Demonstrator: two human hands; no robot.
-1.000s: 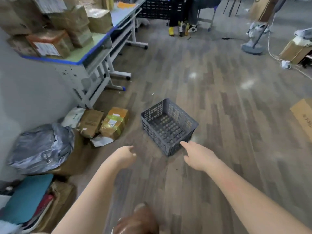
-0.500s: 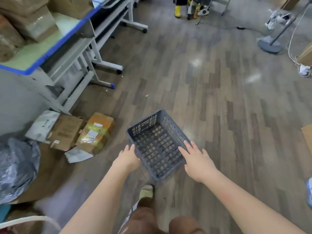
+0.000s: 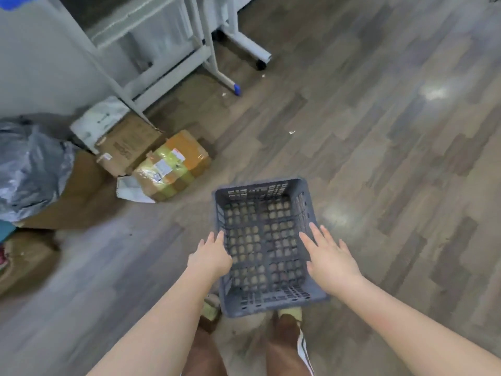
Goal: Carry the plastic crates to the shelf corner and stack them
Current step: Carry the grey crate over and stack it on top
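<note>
- Where half a second ago the crate sat turned cornerwise ahead of the person, it now lies squarer, right at their feet on the wood floor.
- Both hands have come closer: the left hand and right hand reach over its side rims, fingers straight and spread, holding nothing.
- Nothing lies inside the crate; floor shows through its grid.
- Taped parcels lie off to the left.

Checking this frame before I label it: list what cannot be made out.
- Head view: whether the left hand and right hand touch the crate; motion blur hides it.
- The feet, behind the crate's near wall.
- The shelf corner and any other crates: outside the frame.
- Labels on the taped box: too small.
</note>
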